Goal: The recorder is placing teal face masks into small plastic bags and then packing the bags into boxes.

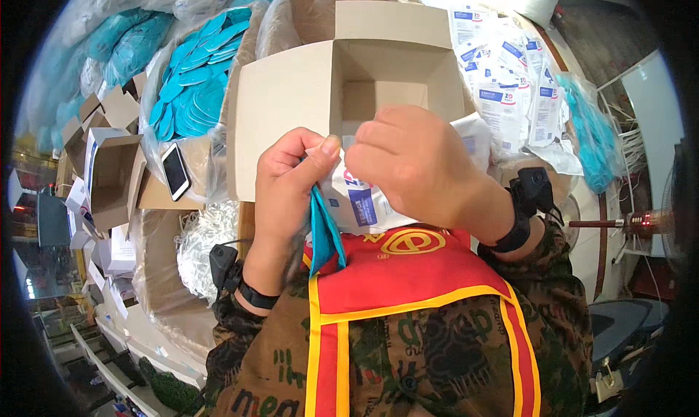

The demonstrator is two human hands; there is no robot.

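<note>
My left hand (295, 173) is closed, its thumb and forefinger pinching the upper edge of a white printed packet (375, 206). A folded teal flat piece (325, 231) hangs below the same hand, against its palm side. My right hand (415, 155) is curled into a fist next to the left, its fingers closed on the packet's upper edge. Part of the packet lies hidden behind the right hand. Just beyond both hands stands an open cardboard box (287, 111), its flaps spread and the visible inside bare.
Left of the box, a plastic-lined carton holds many teal pieces (200, 75). A phone (175, 172) lies nearby, above white strips (207, 246) in another lined carton. Printed packets (506, 82) are heaped at right, beside bagged teal pieces (590, 137). Small cartons (113, 173) stack at far left.
</note>
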